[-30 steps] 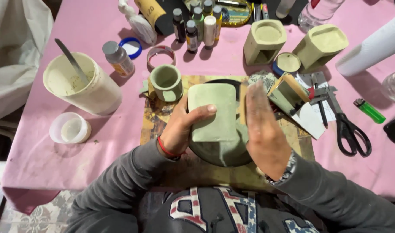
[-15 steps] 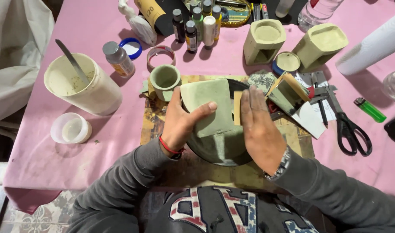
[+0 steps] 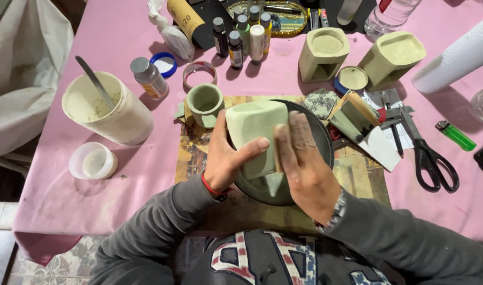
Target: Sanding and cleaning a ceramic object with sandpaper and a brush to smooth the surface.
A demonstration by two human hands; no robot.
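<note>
Pale green, squarish cast-plaster vessel [image 3: 254, 137] held over a dark round metal dish [image 3: 315, 132] on the pink-covered counter [image 3: 120, 47]. Left hand [image 3: 225, 155] gripping its near side, thumb across the face. Right hand [image 3: 302, 163] laid flat against its right side, fingers extended.

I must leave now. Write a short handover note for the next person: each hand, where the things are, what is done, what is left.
Left hand: grips the pale green cast block from its left side, thumb across the front.
Right hand: flat against the block's right face; a thin tan piece shows under the fingers, perhaps sandpaper, cannot tell.
Block: held above the dark round plate, on the board.
Nearby: small green cup to the left, two more cast pieces at the back, scissors to the right.
Done: three other pieces stand cast.
Left: the block is not set down yet.
</note>
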